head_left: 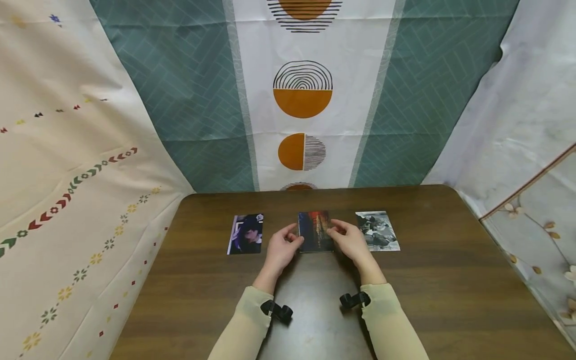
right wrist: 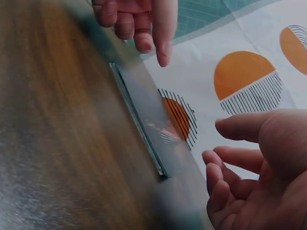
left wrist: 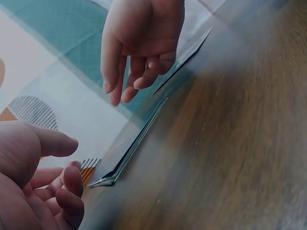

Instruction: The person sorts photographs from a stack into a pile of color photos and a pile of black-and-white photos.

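Note:
A thin stack of picture cards (head_left: 316,232) lies flat at the middle of the table, its top card dark blue and orange-red. My left hand (head_left: 280,249) is at the stack's left side and my right hand (head_left: 353,243) at its right, fingertips overlapping the edges in the head view. In the left wrist view, the stack (left wrist: 139,139) shows several layered edges, and the left hand (left wrist: 29,177) has its thumb and loosely bent fingers apart from it. The right wrist view likewise shows air between the right hand (right wrist: 268,167) and the stack (right wrist: 139,122).
To the left lies a card with a dark-haired figure and purple tones (head_left: 246,234). A black-and-white card (head_left: 380,232) lies to the right, partly behind the right hand. The wooden table (head_left: 202,300) ends at a patterned curtain (head_left: 301,165) behind; cloth hangs along both sides.

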A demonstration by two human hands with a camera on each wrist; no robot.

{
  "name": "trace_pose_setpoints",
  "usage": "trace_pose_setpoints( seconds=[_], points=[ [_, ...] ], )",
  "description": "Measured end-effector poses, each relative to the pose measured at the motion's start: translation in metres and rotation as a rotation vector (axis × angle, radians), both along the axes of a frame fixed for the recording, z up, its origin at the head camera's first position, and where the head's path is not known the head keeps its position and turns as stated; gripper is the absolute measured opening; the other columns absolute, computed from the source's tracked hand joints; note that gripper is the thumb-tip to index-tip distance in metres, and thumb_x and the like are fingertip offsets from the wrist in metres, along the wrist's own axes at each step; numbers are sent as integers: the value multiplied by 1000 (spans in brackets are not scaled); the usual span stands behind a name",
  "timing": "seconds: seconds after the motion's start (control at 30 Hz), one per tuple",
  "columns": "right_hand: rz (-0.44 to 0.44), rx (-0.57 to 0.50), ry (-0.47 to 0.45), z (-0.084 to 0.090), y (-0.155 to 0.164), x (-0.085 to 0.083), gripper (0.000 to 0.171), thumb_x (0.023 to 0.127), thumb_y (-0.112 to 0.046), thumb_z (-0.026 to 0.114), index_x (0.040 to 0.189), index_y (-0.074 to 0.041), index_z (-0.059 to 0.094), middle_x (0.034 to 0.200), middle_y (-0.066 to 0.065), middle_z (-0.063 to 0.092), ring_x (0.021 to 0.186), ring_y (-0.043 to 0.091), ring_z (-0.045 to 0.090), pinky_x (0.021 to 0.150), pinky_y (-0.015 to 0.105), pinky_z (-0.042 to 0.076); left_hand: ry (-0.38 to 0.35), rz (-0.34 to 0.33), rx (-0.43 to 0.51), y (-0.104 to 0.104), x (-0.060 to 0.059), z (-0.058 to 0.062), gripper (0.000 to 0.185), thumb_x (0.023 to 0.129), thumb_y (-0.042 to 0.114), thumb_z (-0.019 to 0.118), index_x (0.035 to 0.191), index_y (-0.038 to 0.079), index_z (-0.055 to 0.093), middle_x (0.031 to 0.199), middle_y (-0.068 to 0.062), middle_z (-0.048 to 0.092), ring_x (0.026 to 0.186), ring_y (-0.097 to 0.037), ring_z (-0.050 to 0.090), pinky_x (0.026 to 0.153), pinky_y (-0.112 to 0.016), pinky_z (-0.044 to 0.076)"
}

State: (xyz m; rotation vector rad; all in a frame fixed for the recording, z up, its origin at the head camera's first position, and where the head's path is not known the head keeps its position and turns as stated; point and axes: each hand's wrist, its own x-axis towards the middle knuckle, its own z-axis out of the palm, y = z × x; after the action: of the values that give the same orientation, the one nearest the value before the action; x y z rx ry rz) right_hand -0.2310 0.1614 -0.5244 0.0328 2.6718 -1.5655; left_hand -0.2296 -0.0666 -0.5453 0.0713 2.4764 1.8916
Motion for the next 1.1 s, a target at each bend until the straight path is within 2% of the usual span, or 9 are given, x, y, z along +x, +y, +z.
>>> trace_pose_setpoints(
  seconds=[0.17,0.37,0.53,0.77,1.1],
  points=[
    [-22,39,27,-5,-2,0,48,104,-22,69,147,0,63,122,16,71,116,36,64,99,55,50,-16,-2,19,-1,-1,-5,52,97,10,77,146,-2,63,87,-1,61,66,-11,53,60,-26,45],
    [-27,50,27,-9,1,0,45,105,-17,66,146,2,63,127,20,70,122,39,63,104,56,48,-31,2,8,-1,-1,-5,53,97,10,78,146,-2,63,86,0,62,64,-11,53,62,-27,46],
    [-22,48,12,-11,1,0,45,105,-15,66,146,4,62,127,22,70,122,41,63,105,57,46,-30,1,-27,1,0,-7,51,96,10,78,144,-4,64,86,0,63,68,-12,54,66,-27,46],
    [-6,81,-14,-14,1,1,46,105,-15,66,147,4,62,128,22,70,123,42,62,105,58,46,-18,-6,-91,0,0,-9,52,95,9,78,142,-5,64,86,0,63,79,-14,56,83,-34,49],
    [33,170,30,-16,5,1,44,104,-16,66,142,6,65,126,24,71,124,45,63,106,59,46,-17,-30,-161,-1,1,-10,51,95,12,78,141,-6,66,82,2,62,76,-12,54,84,-36,49]
  ],
)
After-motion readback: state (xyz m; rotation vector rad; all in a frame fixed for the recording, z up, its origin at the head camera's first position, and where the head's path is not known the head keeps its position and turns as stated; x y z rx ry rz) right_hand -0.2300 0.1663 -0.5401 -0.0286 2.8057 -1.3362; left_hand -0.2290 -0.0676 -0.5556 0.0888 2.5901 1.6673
